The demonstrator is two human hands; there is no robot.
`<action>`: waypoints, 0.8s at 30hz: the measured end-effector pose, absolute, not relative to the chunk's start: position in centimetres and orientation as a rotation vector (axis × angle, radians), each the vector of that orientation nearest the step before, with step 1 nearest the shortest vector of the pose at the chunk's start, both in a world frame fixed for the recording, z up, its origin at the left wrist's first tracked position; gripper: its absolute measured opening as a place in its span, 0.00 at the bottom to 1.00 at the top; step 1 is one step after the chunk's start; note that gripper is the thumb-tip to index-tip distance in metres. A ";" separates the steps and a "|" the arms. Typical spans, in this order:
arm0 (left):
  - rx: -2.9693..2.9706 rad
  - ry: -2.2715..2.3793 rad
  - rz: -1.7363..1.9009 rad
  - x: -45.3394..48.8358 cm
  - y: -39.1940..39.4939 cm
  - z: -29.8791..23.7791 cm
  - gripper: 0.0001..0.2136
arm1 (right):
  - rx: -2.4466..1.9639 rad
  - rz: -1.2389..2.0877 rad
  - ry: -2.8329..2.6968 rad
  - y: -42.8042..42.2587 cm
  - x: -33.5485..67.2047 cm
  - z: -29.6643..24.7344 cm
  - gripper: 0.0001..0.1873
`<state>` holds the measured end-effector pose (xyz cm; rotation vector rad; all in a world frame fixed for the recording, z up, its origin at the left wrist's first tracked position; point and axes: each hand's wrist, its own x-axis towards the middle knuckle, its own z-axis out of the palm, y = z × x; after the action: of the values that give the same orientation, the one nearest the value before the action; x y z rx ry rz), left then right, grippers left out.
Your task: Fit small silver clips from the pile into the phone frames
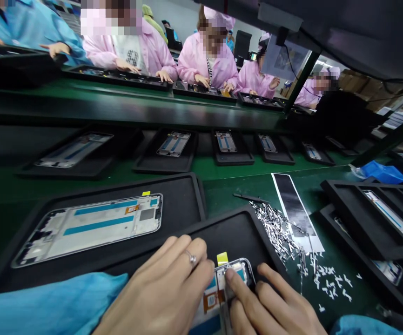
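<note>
A silver phone frame (208, 321) with blue strips, an orange flex cable and a yellow tab (222, 258) lies in a black tray (222, 232) close before me. My left hand (166, 284), wearing a ring, has its fingers curled together at the frame's left edge; their tips are partly hidden. With its index fingertip, my right hand (271, 302) presses on the frame's top end, its other fingers spread or bent beside it. A second phone frame (97, 228) lies in another black tray (184, 195) to the left.
Small silver-black strips (278, 230) lie heaped on the green bench right of my tray, beside a black-and-white sheet (295, 204) and dark tweezers (250, 198). Stacked trays (348, 195) stand at right. More trays (234, 159) line the back; co-workers in pink and blue sit opposite.
</note>
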<state>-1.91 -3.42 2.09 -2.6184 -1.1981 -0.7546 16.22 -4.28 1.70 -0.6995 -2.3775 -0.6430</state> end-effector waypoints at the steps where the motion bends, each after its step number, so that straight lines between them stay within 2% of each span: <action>1: -2.622 -1.264 -0.832 -1.9 -3.4 1.8 0.13 | -0.707 -0.641 -2.356 -4.2 16.0 1.8 0.20; 6: -2.667 -1.271 -1.027 -1.8 -3.2 2.1 0.15 | -0.737 -0.652 -2.370 -3.9 15.5 2.3 0.21; 13: -2.736 -1.389 -0.756 -2.8 -3.1 2.8 0.15 | -0.674 -0.695 -2.541 -4.5 16.3 1.7 0.13; 19: -2.596 -1.537 -0.822 -3.3 -3.6 1.8 0.15 | -0.674 -0.680 -2.569 -4.6 16.5 1.1 0.09; 24: -2.868 -1.406 -0.444 -3.5 -2.3 3.5 0.08 | -0.658 -0.685 -2.536 -4.7 16.5 1.2 0.09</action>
<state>-3.49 -2.25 3.48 -2.8683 -1.4057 -0.4443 16.48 -4.65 1.19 -0.6584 -2.5359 -0.6849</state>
